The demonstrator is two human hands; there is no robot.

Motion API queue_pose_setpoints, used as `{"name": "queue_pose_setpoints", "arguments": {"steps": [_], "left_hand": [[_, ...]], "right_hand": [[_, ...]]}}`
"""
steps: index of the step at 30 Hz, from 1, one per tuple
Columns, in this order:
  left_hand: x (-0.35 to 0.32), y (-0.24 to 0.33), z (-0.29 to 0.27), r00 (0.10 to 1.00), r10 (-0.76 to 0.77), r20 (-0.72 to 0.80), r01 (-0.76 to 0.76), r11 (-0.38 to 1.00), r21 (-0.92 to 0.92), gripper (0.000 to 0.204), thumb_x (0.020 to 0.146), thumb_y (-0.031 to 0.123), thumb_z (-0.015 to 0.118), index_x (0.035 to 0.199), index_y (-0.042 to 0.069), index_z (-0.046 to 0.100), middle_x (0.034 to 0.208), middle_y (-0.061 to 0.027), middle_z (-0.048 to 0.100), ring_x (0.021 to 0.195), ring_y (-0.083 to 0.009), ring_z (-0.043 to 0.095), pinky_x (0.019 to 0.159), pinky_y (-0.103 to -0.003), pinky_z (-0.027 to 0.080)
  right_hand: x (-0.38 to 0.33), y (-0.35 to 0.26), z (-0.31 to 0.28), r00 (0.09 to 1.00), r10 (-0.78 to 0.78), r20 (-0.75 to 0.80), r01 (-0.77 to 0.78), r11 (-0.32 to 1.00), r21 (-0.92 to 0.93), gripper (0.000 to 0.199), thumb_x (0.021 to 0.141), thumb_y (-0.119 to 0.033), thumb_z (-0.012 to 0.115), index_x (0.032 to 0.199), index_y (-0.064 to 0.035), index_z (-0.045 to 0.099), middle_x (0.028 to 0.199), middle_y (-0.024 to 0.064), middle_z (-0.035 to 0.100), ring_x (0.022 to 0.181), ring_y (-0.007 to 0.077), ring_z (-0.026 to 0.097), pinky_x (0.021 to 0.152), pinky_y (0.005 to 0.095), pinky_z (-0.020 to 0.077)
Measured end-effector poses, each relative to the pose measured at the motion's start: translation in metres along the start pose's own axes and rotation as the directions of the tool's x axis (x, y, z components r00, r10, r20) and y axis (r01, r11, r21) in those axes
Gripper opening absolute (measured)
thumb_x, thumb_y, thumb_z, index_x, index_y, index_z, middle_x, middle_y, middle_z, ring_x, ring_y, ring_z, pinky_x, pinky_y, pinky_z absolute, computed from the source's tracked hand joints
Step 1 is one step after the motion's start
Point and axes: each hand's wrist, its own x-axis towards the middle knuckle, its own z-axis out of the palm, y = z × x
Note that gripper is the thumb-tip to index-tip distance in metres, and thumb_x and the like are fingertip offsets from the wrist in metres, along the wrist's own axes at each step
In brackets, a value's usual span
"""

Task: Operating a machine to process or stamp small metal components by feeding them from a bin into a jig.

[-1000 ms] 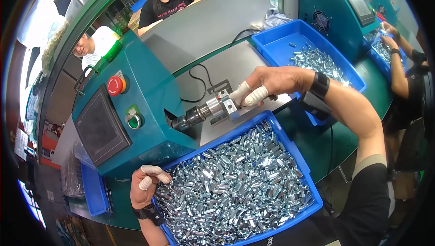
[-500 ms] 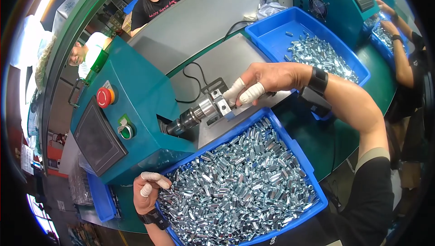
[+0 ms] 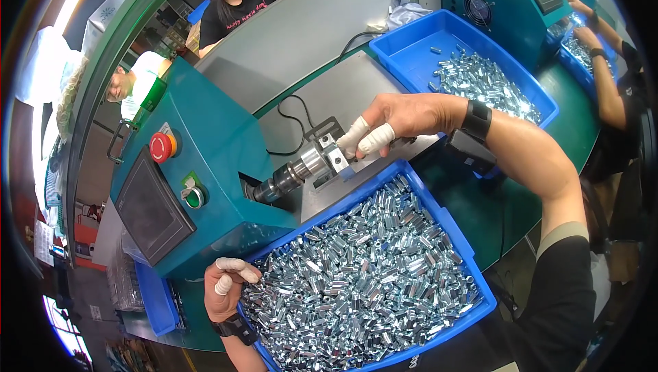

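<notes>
At the bench, head view:
Right hand point(image 3: 404, 115): reaches to the machine's chuck, two taped fingertips point(image 3: 367, 138) pinched narrow at the chuck's outer end; whether a part sits between them cannot be told.
Chuck point(image 3: 312, 164): steel spindle nose jutting from the teal machine point(image 3: 219, 159), just left of the right fingertips and touching them.
Left hand point(image 3: 225, 290): curled at the near-left corner of the near tray, taped fingers point(image 3: 236, 267) folded in over the parts; what it holds, if anything, is hidden.
Metal parts point(image 3: 363, 276): small bright plated sleeves, heaped loose directly below the right hand's pinch and just right of the left hand.
Handling, as judged: each piece rigid, light, smooth and likely slippery; the heap shifts under a touch. Best taken singly across the barrel between thumb and forefinger.
Near tray point(image 3: 449, 225): blue plastic bin, filled.
Far tray point(image 3: 411, 40): blue bin beyond the right wrist, partly filled with like parts.
Wrist device point(image 3: 476, 120): black band on the right wrist.
</notes>
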Motion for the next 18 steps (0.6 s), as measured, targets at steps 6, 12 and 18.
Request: {"name": "queue_pose_setpoints", "arguments": {"steps": [6,12,18], "left_hand": [[-0.003,0.000,-0.007,1.000,0.008,0.025,-0.008,1.000,-0.017,0.045,0.092,0.035,0.071,0.117,-0.001,0.064,0.095,-0.0179,0.072,0.093,-0.0289,0.068,0.088,-0.042,0.053],[-0.004,0.000,-0.007,0.999,-0.003,0.035,0.003,1.000,-0.020,0.043,0.094,0.035,0.068,0.120,0.001,0.063,0.096,-0.0157,0.072,0.093,-0.0275,0.067,0.088,-0.041,0.052],[-0.007,0.000,-0.008,0.999,-0.011,0.044,0.012,1.000,-0.025,0.041,0.095,0.033,0.067,0.120,0.001,0.063,0.096,-0.0147,0.071,0.095,-0.0275,0.067,0.089,-0.040,0.052]], "right_hand": [[-0.003,-0.007,0.003,0.998,0.040,-0.051,-0.041,0.999,-0.016,0.043,0.090,-0.028,0.071,0.122,-0.0002,0.069,0.108,0.0074,0.072,0.089,0.0121,0.064,0.076,0.0238,0.0521],[-0.007,-0.016,-0.002,0.926,0.240,-0.292,-0.245,0.969,0.021,0.042,0.091,-0.032,0.070,0.114,0.0031,0.070,0.102,0.0134,0.073,0.088,0.0167,0.069,0.072,0.0274,0.0540],[0.010,-0.030,0.034,0.822,-0.239,-0.516,-0.299,0.591,-0.750,0.045,0.087,-0.035,0.071,0.105,0.0058,0.064,0.092,0.0239,0.071,0.083,0.0324,0.071,0.072,0.0391,0.0554]]}}
